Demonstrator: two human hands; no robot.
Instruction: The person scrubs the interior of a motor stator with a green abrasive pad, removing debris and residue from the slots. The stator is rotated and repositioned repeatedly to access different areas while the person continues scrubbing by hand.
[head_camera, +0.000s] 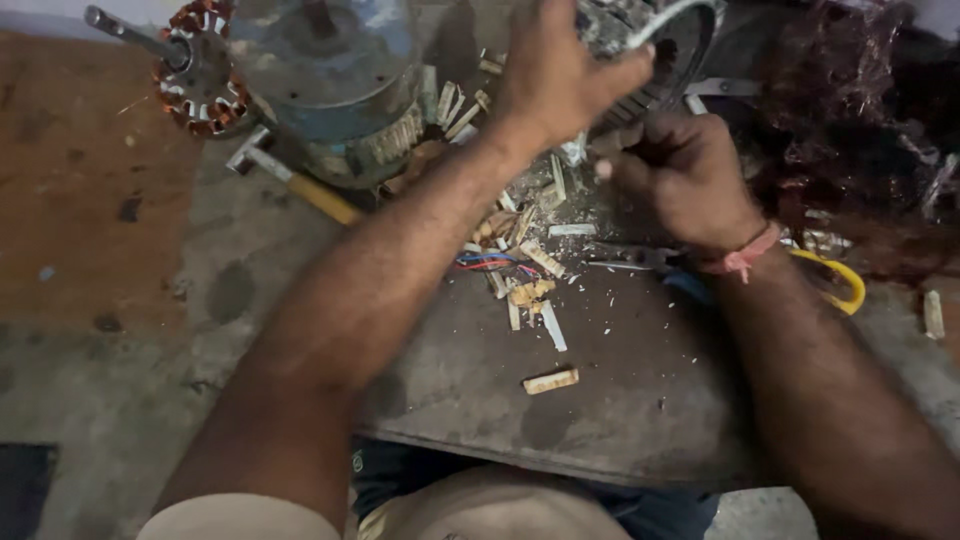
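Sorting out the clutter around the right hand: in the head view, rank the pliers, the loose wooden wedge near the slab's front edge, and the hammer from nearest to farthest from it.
1. Pliers: just below the right hand, beside the wrist.
2. Loose wooden wedge: lower down, toward the slab's front edge.
3. Hammer: far left, beyond the left forearm.

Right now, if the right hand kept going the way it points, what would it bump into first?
Probably the round metal motor part that the left hand grips at its rim; the right hand sits just below it. Depth is hard to judge.

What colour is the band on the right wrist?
Pinkish-red, a thread band on the right wrist; head view.
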